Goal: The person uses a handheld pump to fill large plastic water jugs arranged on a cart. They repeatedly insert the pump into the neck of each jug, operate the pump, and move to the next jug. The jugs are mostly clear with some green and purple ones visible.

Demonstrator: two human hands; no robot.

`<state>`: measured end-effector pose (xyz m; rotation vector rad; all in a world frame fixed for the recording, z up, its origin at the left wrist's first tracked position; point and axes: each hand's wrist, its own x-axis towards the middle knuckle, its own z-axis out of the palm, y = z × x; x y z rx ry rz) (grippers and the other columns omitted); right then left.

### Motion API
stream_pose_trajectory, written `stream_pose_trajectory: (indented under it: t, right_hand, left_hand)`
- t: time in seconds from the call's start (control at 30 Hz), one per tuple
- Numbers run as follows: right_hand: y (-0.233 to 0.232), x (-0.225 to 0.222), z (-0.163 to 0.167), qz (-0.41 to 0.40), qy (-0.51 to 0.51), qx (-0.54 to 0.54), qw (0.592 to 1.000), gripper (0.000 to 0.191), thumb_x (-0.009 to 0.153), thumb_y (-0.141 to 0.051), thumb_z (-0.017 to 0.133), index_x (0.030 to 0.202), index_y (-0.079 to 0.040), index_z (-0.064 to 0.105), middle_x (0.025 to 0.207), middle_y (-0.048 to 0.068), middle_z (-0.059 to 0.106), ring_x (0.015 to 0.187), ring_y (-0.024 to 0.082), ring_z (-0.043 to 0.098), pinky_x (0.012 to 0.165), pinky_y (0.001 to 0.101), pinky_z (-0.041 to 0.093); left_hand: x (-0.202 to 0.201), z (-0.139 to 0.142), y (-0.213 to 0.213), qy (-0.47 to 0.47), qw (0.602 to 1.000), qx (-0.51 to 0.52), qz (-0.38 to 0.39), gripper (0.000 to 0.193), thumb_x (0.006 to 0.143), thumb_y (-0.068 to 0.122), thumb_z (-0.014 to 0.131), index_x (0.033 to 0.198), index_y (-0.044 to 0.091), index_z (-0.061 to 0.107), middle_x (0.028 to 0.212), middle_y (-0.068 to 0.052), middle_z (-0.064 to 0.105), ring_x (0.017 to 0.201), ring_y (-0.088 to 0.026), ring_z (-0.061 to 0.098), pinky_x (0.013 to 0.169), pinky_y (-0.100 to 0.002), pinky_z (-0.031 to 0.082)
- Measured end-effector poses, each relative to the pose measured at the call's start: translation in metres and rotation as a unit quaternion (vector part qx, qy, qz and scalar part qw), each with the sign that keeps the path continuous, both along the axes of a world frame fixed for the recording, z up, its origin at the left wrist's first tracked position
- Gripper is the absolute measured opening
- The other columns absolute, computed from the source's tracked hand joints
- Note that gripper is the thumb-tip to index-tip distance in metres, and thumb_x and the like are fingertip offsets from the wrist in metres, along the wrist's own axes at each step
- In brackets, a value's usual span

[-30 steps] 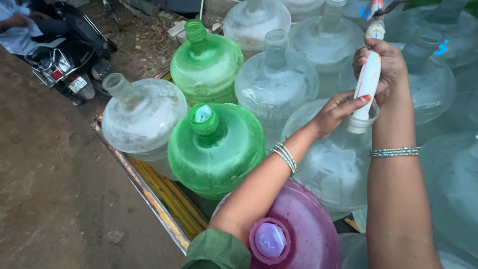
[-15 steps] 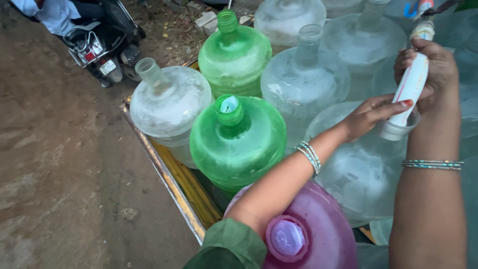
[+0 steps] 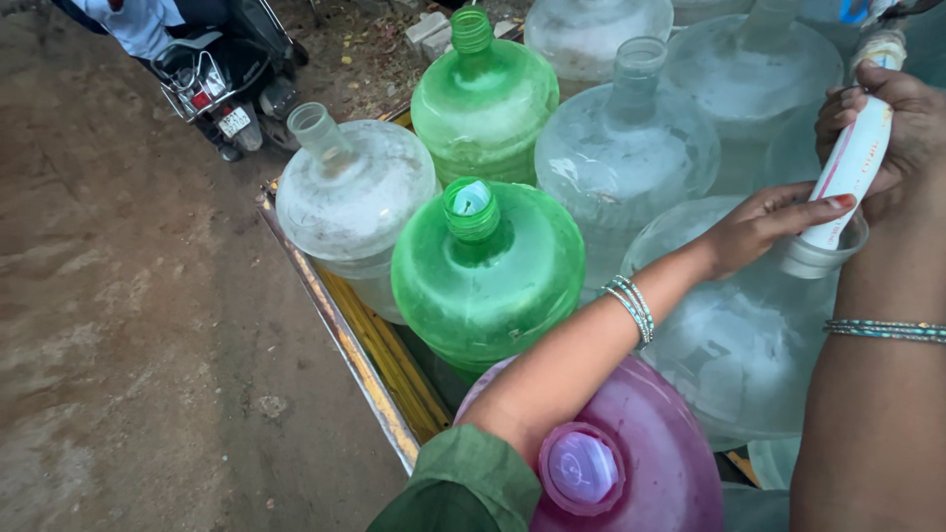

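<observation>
My right hand (image 3: 902,123) grips a white pipe (image 3: 847,172) whose lower end goes into the open neck of a clear water jug (image 3: 739,335). Fingertips of my left hand (image 3: 764,227) rest on the pipe just above that neck. Both wrists wear bangles. Under my left forearm sits a capped pink jug (image 3: 631,463). A green jug (image 3: 488,271) with an open neck stands to the left of my arm.
More jugs fill a yellow-edged cart bed (image 3: 370,365): a clear one (image 3: 355,202) at the left, another green one (image 3: 483,94), clear ones (image 3: 626,148) behind. A dirt ground (image 3: 128,345) lies to the left. A parked scooter (image 3: 222,84) with a person stands at the top left.
The view has shifted so the jugs and scooter sit further right in the picture. Both hands stay on the pipe at the clear jug's neck.
</observation>
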<state>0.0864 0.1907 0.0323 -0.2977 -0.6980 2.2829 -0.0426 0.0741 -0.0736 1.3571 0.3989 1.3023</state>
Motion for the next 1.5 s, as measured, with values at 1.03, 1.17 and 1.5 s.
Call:
stream_pose_trajectory:
  t: [1.03, 1.17, 1.5]
  right_hand:
    - [-0.009, -0.004, 0.001, 0.002, 0.028, 0.048, 0.998, 0.019, 0.112, -0.014, 0.060, 0.102, 0.001, 0.053, 0.082, 0.005, 0.061, 0.074, 0.016, 0.061, 0.068, 0.0266, 0.054]
    - [-0.010, -0.005, 0.001, -0.008, 0.045, 0.044, 0.998, 0.020, 0.115, -0.012, 0.062, 0.100, -0.002, 0.054, 0.083, 0.005, 0.061, 0.075, 0.015, 0.061, 0.070, 0.0267, 0.055]
    - [-0.020, -0.004, 0.002, -0.033, 0.043, 0.046, 0.997, 0.017, 0.116, -0.014, 0.062, 0.107, -0.001, 0.055, 0.084, 0.008, 0.061, 0.071, 0.017, 0.061, 0.068, 0.0269, 0.056]
  left_hand:
    - [-0.004, 0.002, -0.001, 0.001, 1.000, -0.002, 0.006, 0.050, 0.104, 0.039, 0.068, 0.131, -0.003, 0.065, 0.115, -0.008, 0.070, 0.114, -0.016, 0.064, 0.104, -0.035, 0.047]
    - [-0.005, -0.001, -0.001, 0.005, 1.000, -0.014, 0.009, 0.049, 0.105, 0.039, 0.067, 0.129, -0.004, 0.066, 0.112, -0.007, 0.070, 0.111, -0.016, 0.063, 0.102, -0.034, 0.047]
    - [-0.002, -0.003, -0.001, 0.022, 0.998, 0.032, 0.040, 0.052, 0.114, 0.044, 0.057, 0.118, -0.005, 0.071, 0.106, -0.008, 0.070, 0.104, -0.015, 0.060, 0.099, -0.032, 0.044]
